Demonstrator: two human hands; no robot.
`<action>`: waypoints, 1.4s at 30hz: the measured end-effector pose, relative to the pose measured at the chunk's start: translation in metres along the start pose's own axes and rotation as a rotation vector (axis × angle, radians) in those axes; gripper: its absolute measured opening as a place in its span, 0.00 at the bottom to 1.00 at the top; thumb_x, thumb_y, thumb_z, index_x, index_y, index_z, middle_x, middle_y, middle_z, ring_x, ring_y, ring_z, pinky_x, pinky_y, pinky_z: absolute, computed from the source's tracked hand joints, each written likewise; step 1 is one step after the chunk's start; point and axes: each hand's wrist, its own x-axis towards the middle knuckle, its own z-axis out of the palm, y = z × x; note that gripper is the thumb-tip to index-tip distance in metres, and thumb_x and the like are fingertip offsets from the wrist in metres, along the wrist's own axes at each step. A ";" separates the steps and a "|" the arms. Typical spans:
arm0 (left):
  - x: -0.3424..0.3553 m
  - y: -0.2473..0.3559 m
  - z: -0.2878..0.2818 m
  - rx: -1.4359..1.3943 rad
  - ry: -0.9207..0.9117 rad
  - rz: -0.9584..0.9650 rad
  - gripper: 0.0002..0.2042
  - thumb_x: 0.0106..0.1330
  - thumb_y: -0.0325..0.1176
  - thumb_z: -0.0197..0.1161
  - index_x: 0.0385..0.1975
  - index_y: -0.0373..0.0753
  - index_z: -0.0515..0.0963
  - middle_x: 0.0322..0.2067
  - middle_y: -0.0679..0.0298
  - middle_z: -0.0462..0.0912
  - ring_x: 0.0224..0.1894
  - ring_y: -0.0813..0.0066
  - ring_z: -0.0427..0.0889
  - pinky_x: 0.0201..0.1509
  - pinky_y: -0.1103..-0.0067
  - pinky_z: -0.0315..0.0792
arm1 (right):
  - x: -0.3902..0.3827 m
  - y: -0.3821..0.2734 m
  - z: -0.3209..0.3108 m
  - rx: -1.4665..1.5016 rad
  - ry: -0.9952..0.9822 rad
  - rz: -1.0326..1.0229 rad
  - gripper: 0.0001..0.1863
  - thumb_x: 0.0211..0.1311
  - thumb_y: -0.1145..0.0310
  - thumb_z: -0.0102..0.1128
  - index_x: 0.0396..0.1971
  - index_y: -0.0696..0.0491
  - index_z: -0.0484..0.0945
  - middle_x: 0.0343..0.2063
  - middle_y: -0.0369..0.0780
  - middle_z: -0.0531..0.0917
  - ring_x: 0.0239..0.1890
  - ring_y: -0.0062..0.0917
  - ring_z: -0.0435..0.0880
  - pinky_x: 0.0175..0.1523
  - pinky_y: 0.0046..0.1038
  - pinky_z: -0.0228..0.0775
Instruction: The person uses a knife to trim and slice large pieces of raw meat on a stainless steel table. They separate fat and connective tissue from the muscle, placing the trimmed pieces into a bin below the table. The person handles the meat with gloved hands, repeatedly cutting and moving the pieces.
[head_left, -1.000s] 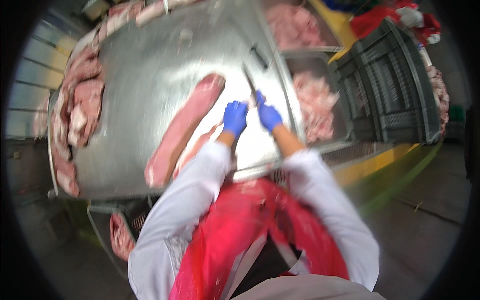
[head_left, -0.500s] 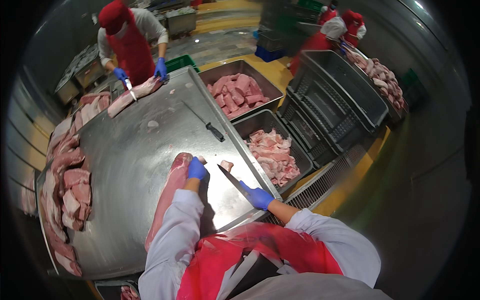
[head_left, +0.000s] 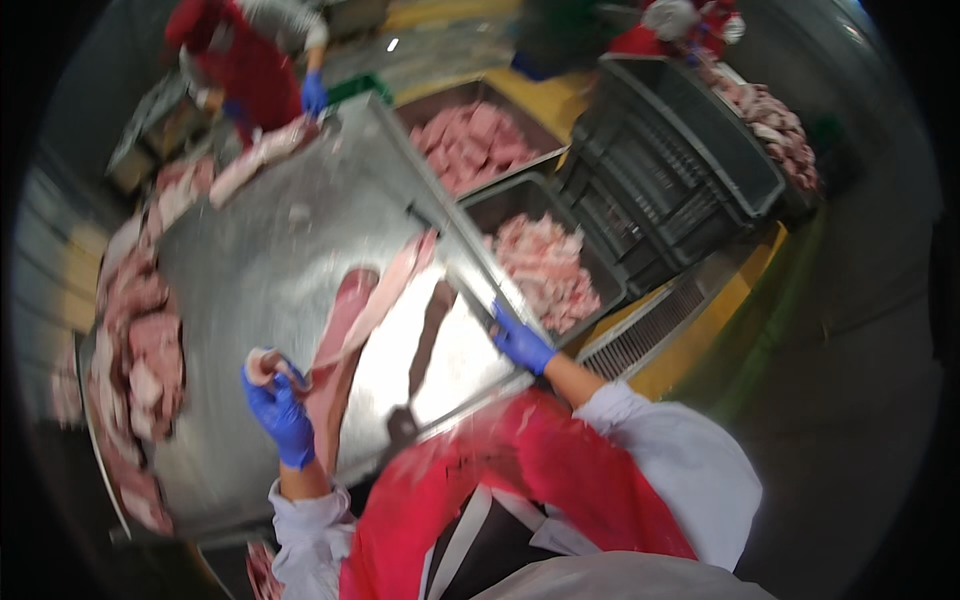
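Note:
My left hand (head_left: pixel 278 412), in a blue glove, is closed on one curled end of a long strip of pale, fatty meat (head_left: pixel 385 295). From there the strip crosses over a long pork loin (head_left: pixel 335 390) and stretches toward the table's far right edge. The loin lies lengthwise on the metal table (head_left: pixel 230 300), close in front of my body. In my blue-gloved right hand (head_left: pixel 522 342), near the right rim, is a knife (head_left: pixel 470 295). Its blade points up and left, blurred by motion; the fingers partly hide its handle.
Several meat pieces (head_left: pixel 155 360) line the table's left edge. A second knife (head_left: pixel 420 215) lies farther up. Beyond the right rim stand a bin of meat chunks (head_left: pixel 545 155), a crate of trimmings (head_left: pixel 615 270) and grey crates (head_left: pixel 640 190). A co-worker (head_left: pixel 245 80) stands across the table.
My left hand has moved left and toward me from the loin's far end, now with the strip's end in it. The strip now stretches across the loin. My right hand, with the knife, shifted slightly away.

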 end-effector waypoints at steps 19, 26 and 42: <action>-0.123 -0.218 0.044 1.386 -0.421 -0.437 0.14 0.64 0.38 0.60 0.42 0.35 0.77 0.42 0.49 0.79 0.47 0.50 0.77 0.53 0.60 0.69 | -0.004 -0.055 0.044 -0.345 -0.444 -0.212 0.36 0.71 0.63 0.50 0.76 0.34 0.50 0.35 0.56 0.85 0.38 0.53 0.85 0.46 0.47 0.74; -0.149 -0.211 0.059 1.041 -0.698 -0.481 0.11 0.70 0.35 0.52 0.42 0.32 0.71 0.29 0.42 0.82 0.33 0.39 0.82 0.40 0.52 0.74 | 0.008 -0.067 0.070 -0.571 -0.529 -0.177 0.39 0.68 0.74 0.43 0.76 0.32 0.47 0.35 0.55 0.84 0.36 0.51 0.84 0.44 0.48 0.75; 0.104 -0.084 0.111 0.970 -0.433 0.166 0.09 0.70 0.36 0.61 0.36 0.36 0.73 0.23 0.44 0.74 0.25 0.42 0.76 0.27 0.62 0.68 | 0.004 -0.027 0.015 -0.533 -0.567 -0.280 0.45 0.65 0.70 0.57 0.77 0.35 0.44 0.35 0.53 0.85 0.37 0.51 0.84 0.46 0.46 0.76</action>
